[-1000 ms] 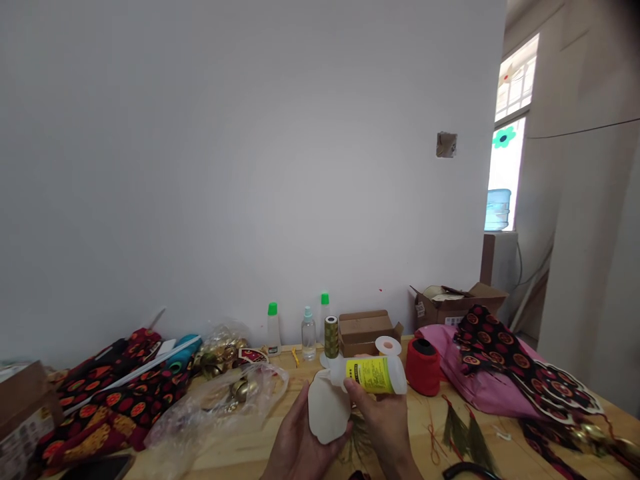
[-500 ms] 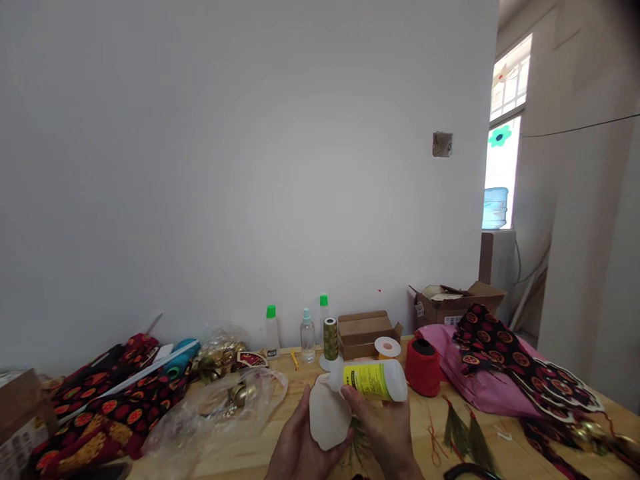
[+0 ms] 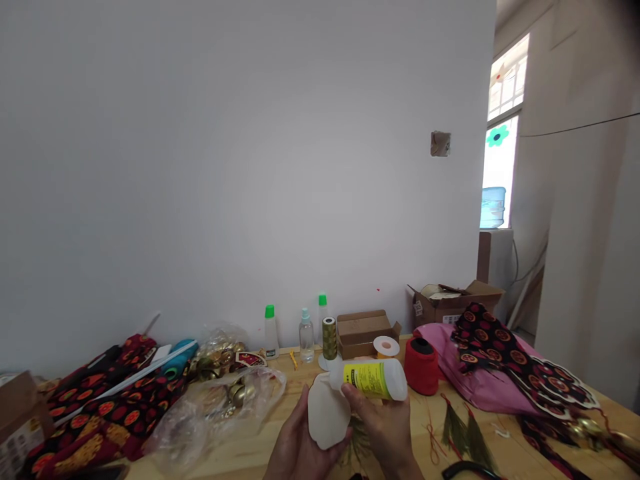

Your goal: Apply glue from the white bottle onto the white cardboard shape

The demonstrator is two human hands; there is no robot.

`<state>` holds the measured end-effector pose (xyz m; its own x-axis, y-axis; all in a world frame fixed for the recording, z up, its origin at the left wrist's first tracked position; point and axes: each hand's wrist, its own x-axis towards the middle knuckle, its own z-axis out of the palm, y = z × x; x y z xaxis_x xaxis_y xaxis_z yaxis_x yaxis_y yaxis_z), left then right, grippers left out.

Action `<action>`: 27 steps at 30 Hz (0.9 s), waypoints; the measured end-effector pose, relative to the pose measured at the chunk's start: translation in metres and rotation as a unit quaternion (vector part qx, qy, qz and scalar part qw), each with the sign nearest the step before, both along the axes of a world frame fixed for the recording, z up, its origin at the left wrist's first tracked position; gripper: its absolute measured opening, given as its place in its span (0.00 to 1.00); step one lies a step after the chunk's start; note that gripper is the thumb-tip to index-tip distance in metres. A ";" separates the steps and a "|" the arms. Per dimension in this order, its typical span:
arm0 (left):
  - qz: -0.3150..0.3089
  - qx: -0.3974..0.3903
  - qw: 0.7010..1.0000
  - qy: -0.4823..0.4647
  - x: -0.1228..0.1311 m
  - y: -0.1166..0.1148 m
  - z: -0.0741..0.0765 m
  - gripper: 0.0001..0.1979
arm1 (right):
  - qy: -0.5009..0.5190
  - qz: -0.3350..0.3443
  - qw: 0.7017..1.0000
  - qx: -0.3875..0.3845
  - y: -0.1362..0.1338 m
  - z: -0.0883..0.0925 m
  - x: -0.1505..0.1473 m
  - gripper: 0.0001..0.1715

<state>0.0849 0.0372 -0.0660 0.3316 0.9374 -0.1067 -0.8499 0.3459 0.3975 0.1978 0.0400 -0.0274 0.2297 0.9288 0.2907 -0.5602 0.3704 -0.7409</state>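
Head view: a wooden table (image 3: 235, 450) set against a pale wall (image 3: 300, 167), with 2 bare hands at work low in the middle.
Left hand (image 3: 295, 443): cupped behind the white piece and gripping it by its edges, the thumb along the near left rim.
White piece (image 3: 329, 417): flat, with a scalloped outline, tilted up above the table between the 2 hands, its plain face showing.
Right hand (image 3: 384, 427): wrapped around the yellow-labelled bottle from below, thumb on its left part.
Yellow-labelled bottle (image 3: 370, 379): lying nearly level in the grip, its nozzle end pointing left over the upper edge of the white piece; whether the 2 touch cannot be told.
Behind the hands: 2 green-capped bottles (image 3: 271, 341), a clear bottle (image 3: 307, 345) between them, an olive thread spool (image 3: 329, 340), a small brown box (image 3: 367, 330) and a white-rimmed reel (image 3: 386, 346) just in front of that box.
Right side: a red thread cone (image 3: 420, 370) beside a pink bag (image 3: 487, 387), dark patterned cloth (image 3: 483, 333) lying over the bag, an open carton (image 3: 450, 310) behind, and green tassels (image 3: 470, 433) nearer the front.
Left side: more patterned fabric (image 3: 125, 407), a teal spool (image 3: 174, 362), and clear plastic (image 3: 175, 427) beside gold bells (image 3: 240, 395).
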 end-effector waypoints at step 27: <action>0.013 0.014 1.000 -0.006 0.000 0.001 -0.003 0.11 | -0.006 0.019 1.000 -0.006 -0.002 -0.001 0.000 0.28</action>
